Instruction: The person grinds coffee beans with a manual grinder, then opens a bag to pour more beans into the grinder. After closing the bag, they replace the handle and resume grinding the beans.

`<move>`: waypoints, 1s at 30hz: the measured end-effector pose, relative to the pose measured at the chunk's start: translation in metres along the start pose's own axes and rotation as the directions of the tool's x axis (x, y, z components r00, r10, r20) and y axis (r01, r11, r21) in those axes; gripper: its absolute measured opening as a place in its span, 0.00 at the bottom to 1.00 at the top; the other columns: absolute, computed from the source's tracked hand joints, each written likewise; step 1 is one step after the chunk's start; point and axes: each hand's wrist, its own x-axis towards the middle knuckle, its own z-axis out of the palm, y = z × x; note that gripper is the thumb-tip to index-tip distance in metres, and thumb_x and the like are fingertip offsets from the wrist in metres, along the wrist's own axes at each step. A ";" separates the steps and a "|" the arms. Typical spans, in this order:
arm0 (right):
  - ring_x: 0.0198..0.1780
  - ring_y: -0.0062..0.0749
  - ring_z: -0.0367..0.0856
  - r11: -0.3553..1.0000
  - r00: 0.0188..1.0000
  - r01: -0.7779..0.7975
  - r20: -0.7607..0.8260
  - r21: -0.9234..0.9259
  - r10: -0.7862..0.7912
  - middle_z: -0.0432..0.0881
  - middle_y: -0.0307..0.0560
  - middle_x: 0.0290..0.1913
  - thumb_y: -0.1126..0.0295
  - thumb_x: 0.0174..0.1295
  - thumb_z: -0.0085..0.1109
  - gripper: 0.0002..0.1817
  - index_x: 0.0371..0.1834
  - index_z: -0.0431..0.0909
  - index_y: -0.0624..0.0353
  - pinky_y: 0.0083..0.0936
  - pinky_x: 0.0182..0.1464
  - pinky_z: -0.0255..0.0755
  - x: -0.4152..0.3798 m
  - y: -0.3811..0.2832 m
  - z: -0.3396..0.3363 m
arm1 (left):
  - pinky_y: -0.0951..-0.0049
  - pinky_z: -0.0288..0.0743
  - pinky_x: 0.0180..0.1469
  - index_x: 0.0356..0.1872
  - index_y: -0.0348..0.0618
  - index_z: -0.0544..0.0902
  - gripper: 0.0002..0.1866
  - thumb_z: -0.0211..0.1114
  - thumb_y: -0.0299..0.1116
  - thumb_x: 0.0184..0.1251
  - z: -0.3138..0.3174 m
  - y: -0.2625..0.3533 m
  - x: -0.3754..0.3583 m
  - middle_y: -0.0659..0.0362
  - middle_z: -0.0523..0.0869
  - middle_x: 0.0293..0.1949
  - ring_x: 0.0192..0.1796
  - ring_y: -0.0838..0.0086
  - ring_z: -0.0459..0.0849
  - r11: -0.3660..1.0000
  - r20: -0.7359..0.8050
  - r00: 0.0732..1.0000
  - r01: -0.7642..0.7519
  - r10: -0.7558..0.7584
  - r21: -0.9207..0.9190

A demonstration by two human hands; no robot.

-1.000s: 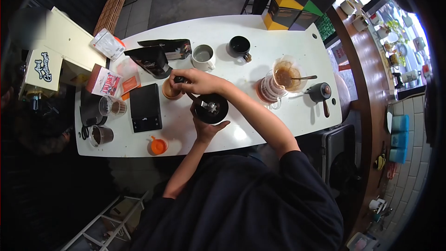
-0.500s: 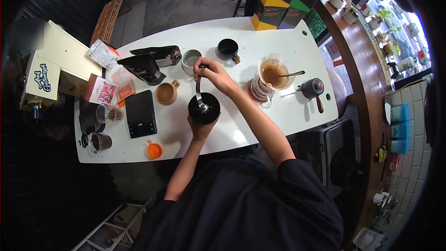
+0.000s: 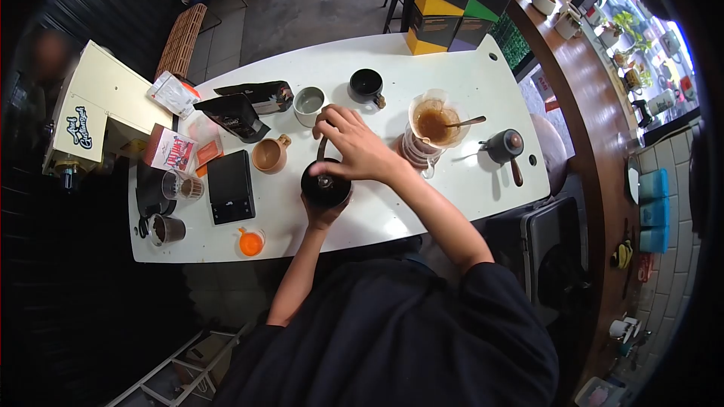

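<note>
My left hand (image 3: 324, 215) is wrapped round the lower body of a black hand coffee grinder (image 3: 329, 194), held upright over the table's near side. Above it, my right hand (image 3: 353, 143) is on the metal crank (image 3: 323, 152): the fingers curl over its outer end and the thumb reaches down near the hub. Left of the grinder stands a brown mug (image 3: 267, 154). Behind my right hand are a grey-green cup (image 3: 309, 105) and a black cup (image 3: 366, 86). To the right, a dripper (image 3: 435, 122) with brown liquid and a spoon (image 3: 467, 121) sits on a glass server (image 3: 416, 152).
On the white table (image 3: 377, 215) are a black scale (image 3: 230, 188), an orange cup (image 3: 250, 242), a cup of dark grounds (image 3: 166, 231), black coffee bags (image 3: 234, 115) and a small kettle (image 3: 504, 148). Printed boxes (image 3: 452, 4) stand at the back. A wooden counter (image 3: 562, 83) runs along the right.
My right hand has shifted from a grip on the crank's end to lying over the crank, thumb now by the hub. My left hand still holds the grinder. The view has shifted slightly.
</note>
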 end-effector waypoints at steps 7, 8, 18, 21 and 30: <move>0.74 0.51 0.64 0.973 0.936 0.184 0.326 -0.140 -0.130 0.73 0.55 0.65 0.32 0.42 0.75 0.56 0.70 0.70 0.56 0.55 0.74 0.56 -0.007 -0.007 -0.031 | 0.64 0.79 0.61 0.62 0.43 0.78 0.38 0.84 0.39 0.46 -0.003 0.017 -0.001 0.57 0.87 0.53 0.54 0.69 0.87 0.709 0.213 0.941 -0.339 0.264 0.619; 0.74 0.51 0.64 0.976 0.938 0.169 0.327 -0.138 -0.116 0.73 0.55 0.65 0.32 0.42 0.75 0.56 0.70 0.70 0.56 0.55 0.74 0.56 -0.010 -0.009 -0.030 | 0.64 0.79 0.61 0.63 0.43 0.78 0.39 0.84 0.38 0.47 0.000 0.019 0.000 0.57 0.87 0.53 0.55 0.69 0.86 0.698 0.246 0.927 -0.374 0.282 0.610; 0.68 0.44 0.72 0.921 0.908 0.269 0.394 -0.282 -0.145 0.76 0.51 0.57 0.31 0.40 0.75 0.53 0.62 0.75 0.62 0.59 0.82 0.41 -0.022 -0.016 -0.030 | 0.65 0.71 0.70 0.74 0.36 0.63 0.54 0.86 0.44 0.48 -0.060 -0.026 -0.003 0.55 0.77 0.65 0.66 0.67 0.77 0.875 0.213 0.975 -0.161 0.068 0.457; 0.66 0.46 0.73 0.912 0.922 0.246 0.369 -0.327 -0.117 0.76 0.50 0.55 0.31 0.40 0.75 0.54 0.63 0.74 0.63 0.57 0.82 0.44 -0.037 -0.021 -0.031 | 0.65 0.70 0.70 0.73 0.36 0.64 0.51 0.85 0.39 0.49 -0.045 -0.009 -0.009 0.56 0.77 0.63 0.65 0.67 0.77 0.874 0.230 0.973 -0.084 -0.032 0.478; 0.56 0.44 0.77 0.913 0.964 -0.104 0.184 -0.395 0.190 0.77 0.48 0.50 0.36 0.40 0.78 0.48 0.56 0.77 0.64 0.53 0.79 0.55 -0.097 -0.088 -0.063 | 0.67 0.77 0.61 0.64 0.38 0.76 0.36 0.83 0.40 0.57 0.004 0.043 -0.047 0.58 0.84 0.55 0.57 0.70 0.83 0.752 0.634 0.765 -0.353 -0.111 0.557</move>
